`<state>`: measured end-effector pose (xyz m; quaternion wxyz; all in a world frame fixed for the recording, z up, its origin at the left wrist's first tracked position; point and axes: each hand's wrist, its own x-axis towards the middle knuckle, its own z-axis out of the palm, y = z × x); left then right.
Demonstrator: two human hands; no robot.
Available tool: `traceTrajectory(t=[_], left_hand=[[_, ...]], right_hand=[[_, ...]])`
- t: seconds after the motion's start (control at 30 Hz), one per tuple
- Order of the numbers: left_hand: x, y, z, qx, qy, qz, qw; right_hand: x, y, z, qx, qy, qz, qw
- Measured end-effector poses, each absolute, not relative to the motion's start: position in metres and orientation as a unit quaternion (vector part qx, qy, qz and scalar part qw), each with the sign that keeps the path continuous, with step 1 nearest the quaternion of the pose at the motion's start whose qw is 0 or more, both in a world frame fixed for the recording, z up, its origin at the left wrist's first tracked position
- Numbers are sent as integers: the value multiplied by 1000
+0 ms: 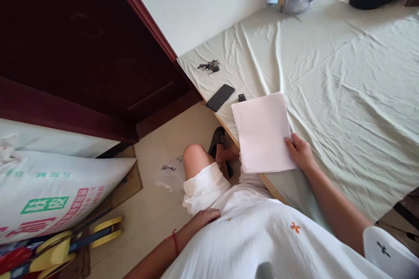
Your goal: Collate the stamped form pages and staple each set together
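Tabletop: covered by a wrinkled pale green cloth [327,109], with a strip of light brown wooden edge [275,191] showing on the person's side. A rectangular stack of white paper sheets [262,135] is at this wooden edge, its lower left corner reaching out past it. Whether the stack lies fully flat on the cloth cannot be told.

Right hand [300,151]: closed in a pinch on the side of the stack farther from the wooden edge, thumb on the upper face; the other fingers are partly hidden. Left hand [208,216]: against the person's white patterned clothing [255,231], at the lap. Its fingers are mostly out of sight; how far open it is, and whether it has hold of anything, cannot be told. A thin red cord [175,243] circles the left wrist.

Other items on the tabletop: a small black object [241,97] just beside the top of the stack; a flat black rectangular phone [220,97] close to the wooden edge; a bunch of dark and metallic keys [209,66] near the corner next to the dark red panelled door [108,52]; a translucent plastic bowl [294,3] along the wall-side edge
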<state>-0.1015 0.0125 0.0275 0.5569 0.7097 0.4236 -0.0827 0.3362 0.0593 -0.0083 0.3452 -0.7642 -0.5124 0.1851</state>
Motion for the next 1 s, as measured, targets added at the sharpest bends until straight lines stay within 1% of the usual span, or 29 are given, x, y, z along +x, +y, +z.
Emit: traceTrajectory(t=[0.1,0.23,0.3,0.4,0.5,0.6,0.73,0.9,1.0], left_hand=[[-114,25,34,741,412,-83,524],[-133,63,65,769,513,-30,380],[-140,75,76,774,527,-13,350],[-145,68,73,758,525,-24,387],[-142,38,53,708,518,-41,479],[-138,10,30,658,527,-54,535],[-136,0,18,617,560,-39,552],[-137,21,29,624,586,3,518],[-135,36,31,633,577,18,516]], right_hand=[[336,59,-9,-773,-498,177,350],[336,59,-9,-781,-487,175,350],[335,59,-8,-782,-483,179,351],[335,59,-6,-783,-479,186,351],[334,58,-4,-785,-478,183,349],[334,57,-4,-785,-478,179,352],[334,57,-5,-782,-474,179,364],[336,56,-6,-785,-466,179,366],[336,55,-8,-787,-456,188,371]])
